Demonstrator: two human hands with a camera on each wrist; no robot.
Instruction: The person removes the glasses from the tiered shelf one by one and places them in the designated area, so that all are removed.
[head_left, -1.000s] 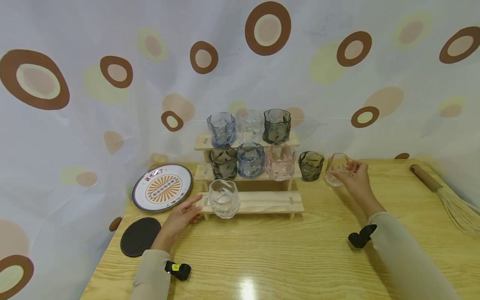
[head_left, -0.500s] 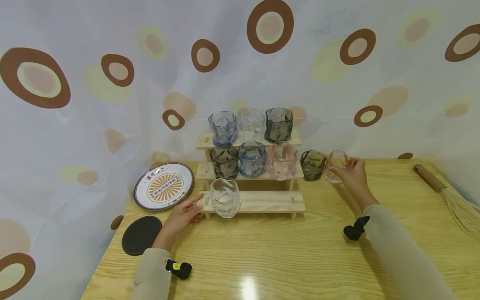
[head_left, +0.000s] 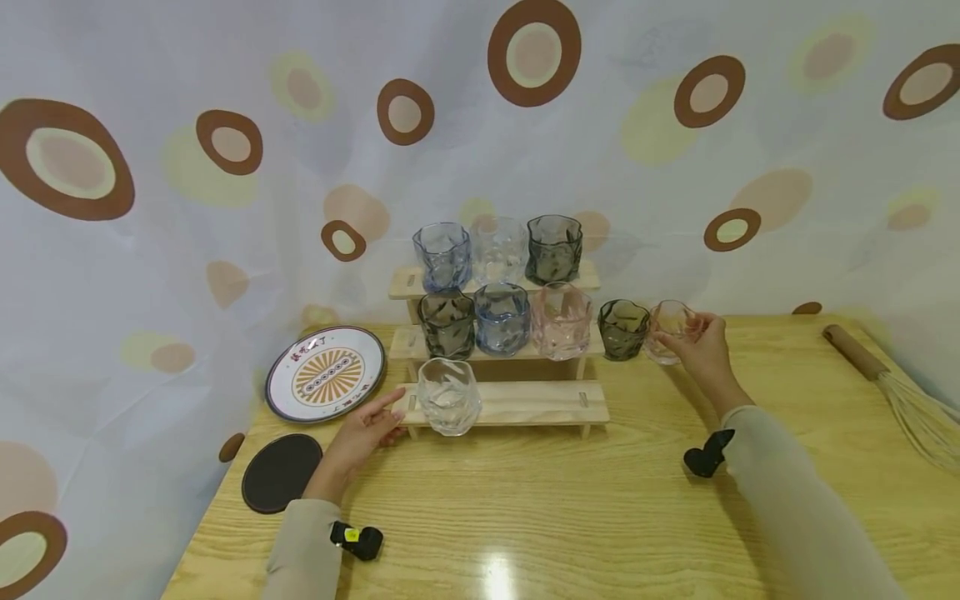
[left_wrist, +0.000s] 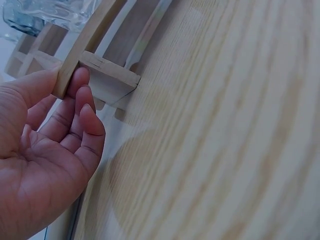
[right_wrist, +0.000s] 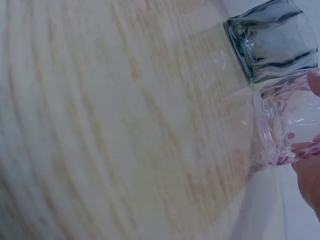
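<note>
My right hand (head_left: 703, 350) grips a pale pink glass (head_left: 666, 335) between thumb and fingers, on the table just right of a dark grey glass (head_left: 623, 330). In the right wrist view the pink glass (right_wrist: 285, 122) stands right beside the grey glass (right_wrist: 272, 42). My left hand (head_left: 367, 435) pinches the left end of the lowest step of a wooden tiered rack (head_left: 536, 403); the left wrist view shows thumb and fingertips on the board's end (left_wrist: 75, 65). A clear glass (head_left: 449, 400) sits on that step, close to the left fingers.
On the middle step stand a dark glass (head_left: 447, 325), a blue glass (head_left: 502, 321) and a pink glass (head_left: 561, 323). Three more glasses fill the top step. A patterned plate (head_left: 326, 374) and black coaster (head_left: 282, 473) lie left; a whisk (head_left: 892, 392) lies right.
My right hand has shifted the pale pink glass slightly left, up close to the dark grey glass. The left hand keeps its place on the rack.
</note>
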